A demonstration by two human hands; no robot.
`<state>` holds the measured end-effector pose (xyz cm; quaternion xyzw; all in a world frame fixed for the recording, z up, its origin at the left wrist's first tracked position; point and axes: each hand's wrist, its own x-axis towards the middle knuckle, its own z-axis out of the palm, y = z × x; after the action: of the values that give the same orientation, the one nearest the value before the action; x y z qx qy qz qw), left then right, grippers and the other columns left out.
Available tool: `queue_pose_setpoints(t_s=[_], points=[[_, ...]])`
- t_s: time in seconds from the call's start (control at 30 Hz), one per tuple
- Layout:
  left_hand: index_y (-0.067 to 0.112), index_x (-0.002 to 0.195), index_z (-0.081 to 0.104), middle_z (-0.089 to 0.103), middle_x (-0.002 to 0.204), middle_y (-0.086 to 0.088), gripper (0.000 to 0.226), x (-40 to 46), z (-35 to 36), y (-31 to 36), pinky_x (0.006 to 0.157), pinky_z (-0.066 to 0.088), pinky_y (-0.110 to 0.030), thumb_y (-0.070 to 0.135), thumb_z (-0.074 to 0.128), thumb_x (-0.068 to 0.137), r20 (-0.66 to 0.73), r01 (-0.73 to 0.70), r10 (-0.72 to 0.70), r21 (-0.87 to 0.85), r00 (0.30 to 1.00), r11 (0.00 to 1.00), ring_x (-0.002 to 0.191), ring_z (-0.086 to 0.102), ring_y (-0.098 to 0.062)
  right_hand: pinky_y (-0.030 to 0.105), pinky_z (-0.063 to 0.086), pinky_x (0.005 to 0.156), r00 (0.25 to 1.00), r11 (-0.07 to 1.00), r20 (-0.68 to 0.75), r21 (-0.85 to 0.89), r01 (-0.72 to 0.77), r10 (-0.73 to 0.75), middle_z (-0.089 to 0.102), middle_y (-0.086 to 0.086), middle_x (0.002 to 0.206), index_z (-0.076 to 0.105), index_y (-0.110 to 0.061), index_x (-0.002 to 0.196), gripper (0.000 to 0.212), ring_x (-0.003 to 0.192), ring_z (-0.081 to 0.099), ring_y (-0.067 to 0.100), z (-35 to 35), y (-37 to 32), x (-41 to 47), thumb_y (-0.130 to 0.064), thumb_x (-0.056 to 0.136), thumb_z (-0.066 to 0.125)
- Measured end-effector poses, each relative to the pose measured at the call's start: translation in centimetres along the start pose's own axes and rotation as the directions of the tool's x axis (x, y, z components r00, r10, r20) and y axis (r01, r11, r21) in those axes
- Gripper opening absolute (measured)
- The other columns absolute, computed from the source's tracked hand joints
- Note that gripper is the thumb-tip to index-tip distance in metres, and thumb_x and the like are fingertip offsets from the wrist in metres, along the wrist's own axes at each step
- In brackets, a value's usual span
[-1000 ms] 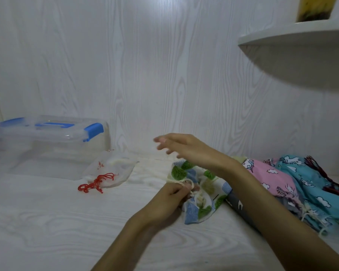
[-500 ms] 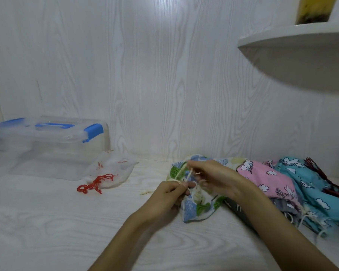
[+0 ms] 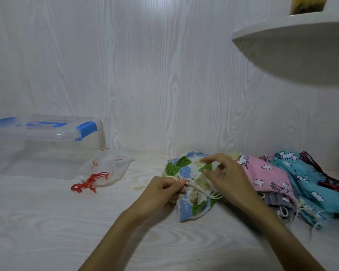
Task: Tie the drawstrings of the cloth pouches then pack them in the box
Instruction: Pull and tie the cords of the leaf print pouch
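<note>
A leaf-print cloth pouch (image 3: 184, 169) lies on the white table (image 3: 47, 222), its gathered neck towards me. My left hand (image 3: 162, 192) pinches the cream drawstring (image 3: 196, 187) at the neck. The cord runs rightwards and slips under the lower fingers of my right hand (image 3: 227, 178), which hovers over the pouch with thumb and forefinger apart. A clear plastic box (image 3: 47, 145) with blue latches stands at the back left, lid on. In front of it lies a sheer white pouch (image 3: 110, 165) with a tied red drawstring (image 3: 88, 182).
To the right sits a heap of pouches: a pink unicorn one (image 3: 262, 173), a turquoise one (image 3: 309, 184), a grey one (image 3: 278, 202) and something dark red (image 3: 321, 173). A white shelf (image 3: 292, 45) juts out overhead at upper right. A wood-grain wall closes the back.
My right hand came down from a raised reach to the pouch's neck, then shifted right with the cord. My left hand kept its pinch at the neck.
</note>
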<state>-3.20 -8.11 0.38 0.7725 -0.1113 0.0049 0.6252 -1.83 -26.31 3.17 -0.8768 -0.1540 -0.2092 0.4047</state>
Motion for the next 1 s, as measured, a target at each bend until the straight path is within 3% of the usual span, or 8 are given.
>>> queue_pose_setpoints(t_s=[0.17, 0.3, 0.43, 0.53, 0.63, 0.77, 0.87, 1.0], points=[[0.001, 0.075, 0.071, 0.060, 0.055, 0.005, 0.029, -0.2, 0.0, 0.4, 0.044, 0.034, -0.007, 0.020, 0.057, 0.092, -0.038, -0.011, 0.009, -0.030, 0.999, 0.999, 0.043, 0.045, 0.004, 0.013, 0.039, 0.063, 0.952, 0.990, 0.300, -0.136, -0.024, 0.064, 0.065, -0.013, 0.091, 0.069, -0.025, 0.097, 0.019, 0.073, 0.053, -0.006, 1.8, 0.6, -0.5, -0.038, 0.084, 0.065], [-0.002, 0.086, 0.074, 0.060, 0.048, 0.007, 0.020, -0.3, 0.0, 0.7, 0.042, 0.033, -0.006, 0.015, 0.064, 0.088, -0.088, 0.048, -0.061, -0.139, 0.994, 0.989, 0.041, 0.045, 0.003, 0.009, 0.039, 0.055, 0.963, 0.999, 0.269, -0.044, -0.015, 0.026, 0.062, -0.013, 0.068, 0.069, -0.025, 0.081, 0.005, 0.058, 0.053, -0.008, 1.5, 1.0, -0.6, -0.029, 0.084, 0.068], [0.002, 0.099, 0.072, 0.064, 0.053, 0.010, 0.017, -0.5, -0.2, 1.0, 0.043, 0.038, -0.005, 0.012, 0.064, 0.087, -0.037, 0.151, -0.169, -0.285, 0.985, 0.946, 0.046, 0.054, 0.006, 0.010, 0.039, 0.057, 0.973, 0.964, 0.227, 0.266, -0.025, -0.037, 0.070, -0.007, 0.070, 0.075, -0.021, 0.081, 0.004, 0.062, 0.053, -0.002, 0.5, 0.1, -0.8, -0.024, 0.081, 0.072], [0.005, 0.101, 0.073, 0.067, 0.065, 0.005, 0.020, -0.5, -0.4, 1.1, 0.044, 0.039, -0.007, 0.009, 0.068, 0.082, -0.021, 0.184, -0.204, -0.349, 0.979, 0.919, 0.051, 0.056, 0.003, 0.014, 0.043, 0.060, 0.944, 0.951, 0.327, 0.304, -0.051, -0.053, 0.074, 0.000, 0.076, 0.078, -0.018, 0.081, 0.017, 0.066, 0.059, 0.007, 0.3, -0.7, -1.5, -0.030, 0.084, 0.067], [0.004, 0.097, 0.074, 0.071, 0.070, 0.005, 0.019, -0.7, -0.3, 1.4, 0.043, 0.039, -0.008, 0.004, 0.071, 0.078, -0.028, 0.188, -0.207, -0.319, 0.978, 0.929, 0.052, 0.059, 0.002, 0.018, 0.048, 0.058, 0.949, 0.910, 0.306, 0.369, -0.190, 0.074, 0.071, 0.005, 0.068, 0.075, -0.010, 0.081, 0.030, 0.057, 0.061, 0.009, 0.7, -0.6, -1.3, -0.030, 0.092, 0.056], [0.008, 0.085, 0.076, 0.072, 0.069, 0.003, 0.013, -0.8, -0.2, 1.5, 0.045, 0.039, -0.007, 0.000, 0.071, 0.077, -0.067, 0.124, -0.140, -0.206, 0.988, 0.971, 0.055, 0.060, 0.000, 0.012, 0.044, 0.047, 0.898, 0.884, 0.422, 0.364, -0.293, 0.124, 0.066, -0.010, 0.055, 0.066, -0.020, 0.093, 0.014, 0.048, 0.059, -0.001, 1.7, -0.9, -1.5, -0.010, 0.092, 0.056], [0.007, 0.078, 0.073, 0.069, 0.057, 0.005, 0.014, -0.8, -0.2, 1.5, 0.044, 0.039, -0.005, -0.007, 0.068, 0.077, -0.111, 0.052, -0.069, -0.145, 0.991, 0.988, 0.048, 0.058, 0.004, 0.007, 0.044, 0.052, 0.895, 0.869, 0.437, 0.405, -0.286, 0.091, 0.067, -0.013, 0.058, 0.067, -0.026, 0.089, 0.027, 0.054, 0.062, -0.005, 1.9, -1.0, -1.7, -0.001, 0.088, 0.059], [0.003, 0.075, 0.070, 0.066, 0.052, 0.007, 0.019, -0.8, -0.1, 1.4, 0.046, 0.040, -0.005, -0.015, 0.065, 0.076, -0.138, -0.036, 0.023, -0.095, 0.990, 0.995, 0.046, 0.058, 0.003, 0.018, 0.052, 0.061, 0.956, 0.899, 0.289, 0.403, -0.172, 0.054, 0.071, -0.005, 0.071, 0.073, -0.028, 0.077, 0.018, 0.065, 0.065, 0.007, 2.4, -0.7, -2.0, -0.010, 0.080, 0.072]])
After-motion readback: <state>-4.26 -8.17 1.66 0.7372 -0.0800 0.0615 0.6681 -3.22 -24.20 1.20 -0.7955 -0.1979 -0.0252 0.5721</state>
